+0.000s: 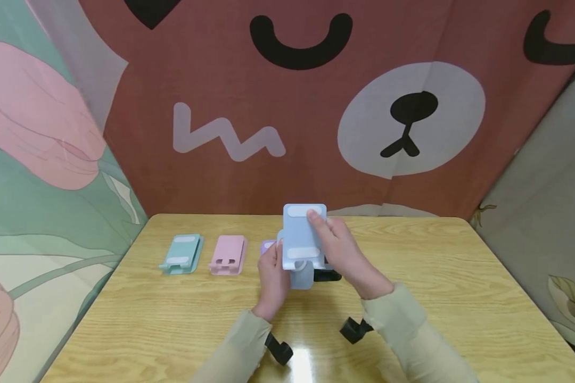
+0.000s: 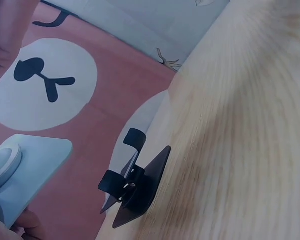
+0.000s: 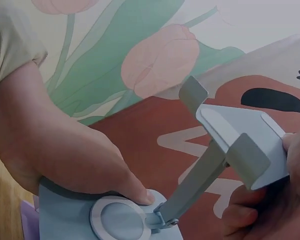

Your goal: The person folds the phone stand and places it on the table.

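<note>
A light blue folding phone stand (image 1: 303, 231) is held up above the table in both hands. My left hand (image 1: 274, 279) grips its base (image 3: 65, 212), with the thumb lying on the base near the hinge in the right wrist view. My right hand (image 1: 347, 255) pinches the upper plate (image 3: 270, 135) by its edge, thumb on the front pad. Between base and plate the support arm (image 3: 197, 177) is unfolded at a slant. The plate's two hooked lips face the right wrist camera. In the head view the plate hides most of the base.
On the wooden table (image 1: 172, 324), a teal phone stand (image 1: 182, 254) and a pink phone stand (image 1: 228, 255) lie folded at left. A purple stand (image 1: 267, 246) is mostly hidden behind my left hand. A black stand (image 2: 147, 187) stands behind the hands. A printed cloth hangs at the back.
</note>
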Available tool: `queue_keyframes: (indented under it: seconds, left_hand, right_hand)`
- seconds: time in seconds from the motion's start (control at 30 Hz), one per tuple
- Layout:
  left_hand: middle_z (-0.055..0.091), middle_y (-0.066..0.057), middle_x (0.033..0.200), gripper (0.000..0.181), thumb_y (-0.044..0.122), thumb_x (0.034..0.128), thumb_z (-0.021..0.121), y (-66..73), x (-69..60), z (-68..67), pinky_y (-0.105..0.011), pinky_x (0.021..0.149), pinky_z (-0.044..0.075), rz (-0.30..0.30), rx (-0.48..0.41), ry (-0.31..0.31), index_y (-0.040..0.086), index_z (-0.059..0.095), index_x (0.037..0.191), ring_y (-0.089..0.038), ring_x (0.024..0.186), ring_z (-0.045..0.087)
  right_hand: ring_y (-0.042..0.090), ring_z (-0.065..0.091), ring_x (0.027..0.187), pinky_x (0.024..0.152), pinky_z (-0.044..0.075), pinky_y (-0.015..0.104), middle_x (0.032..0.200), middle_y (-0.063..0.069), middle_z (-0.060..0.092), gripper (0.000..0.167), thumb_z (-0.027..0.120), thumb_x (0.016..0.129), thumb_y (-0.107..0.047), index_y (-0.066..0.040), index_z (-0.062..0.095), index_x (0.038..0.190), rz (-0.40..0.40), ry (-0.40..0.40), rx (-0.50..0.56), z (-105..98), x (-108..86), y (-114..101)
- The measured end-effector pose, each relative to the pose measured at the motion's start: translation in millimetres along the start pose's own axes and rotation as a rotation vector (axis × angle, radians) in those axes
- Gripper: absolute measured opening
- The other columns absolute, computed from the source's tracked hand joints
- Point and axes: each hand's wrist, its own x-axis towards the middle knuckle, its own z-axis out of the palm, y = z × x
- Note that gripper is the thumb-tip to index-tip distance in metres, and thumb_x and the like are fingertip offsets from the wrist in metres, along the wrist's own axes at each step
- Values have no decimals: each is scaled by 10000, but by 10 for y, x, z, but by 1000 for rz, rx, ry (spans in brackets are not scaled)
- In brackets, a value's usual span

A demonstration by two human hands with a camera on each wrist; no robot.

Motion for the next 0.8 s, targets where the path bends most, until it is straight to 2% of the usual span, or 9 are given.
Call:
queue_keyframes:
  seconds: [0.23, 0.47, 0.63, 0.8]
  left_hand:
    - [733, -59, 843, 396, 262, 1103, 470, -18, 23, -14, -338, 684, 563, 10, -19, -18, 18, 716, 911, -184, 777, 652]
    - [732, -79, 834, 372, 225, 1096, 488, -37, 22, -22, -299, 661, 540, 3, -40, -24, 2, 714, 903, -188, 770, 645]
    - [730, -92, 847, 357, 219, 1095, 491, -34, 17, -23, -294, 652, 548, -32, -85, -39, -6, 713, 929, -198, 779, 651]
    - [727, -131, 869, 350, 211, 1095, 491, -18, 13, -19, -290, 648, 565, -104, -128, -49, -35, 708, 975, -200, 779, 663]
  right_hand:
    - [280, 668, 852, 721, 568, 419, 977, 137, 698, 595, 382, 1093, -490, 9, 705, 1077, 36, -17, 69, 35, -15, 74]
    - [253, 665, 849, 745, 557, 390, 957, 125, 699, 593, 388, 1092, -491, 14, 696, 1063, 94, -9, 119, 110, -56, 171]
    - [251, 656, 781, 690, 551, 384, 885, 129, 692, 573, 415, 1088, -480, 22, 685, 1025, 125, 21, 171, 163, -75, 238]
    - [242, 656, 760, 659, 549, 374, 865, 120, 691, 561, 430, 1079, -491, 6, 685, 1028, 164, 49, 196, 224, -112, 311]
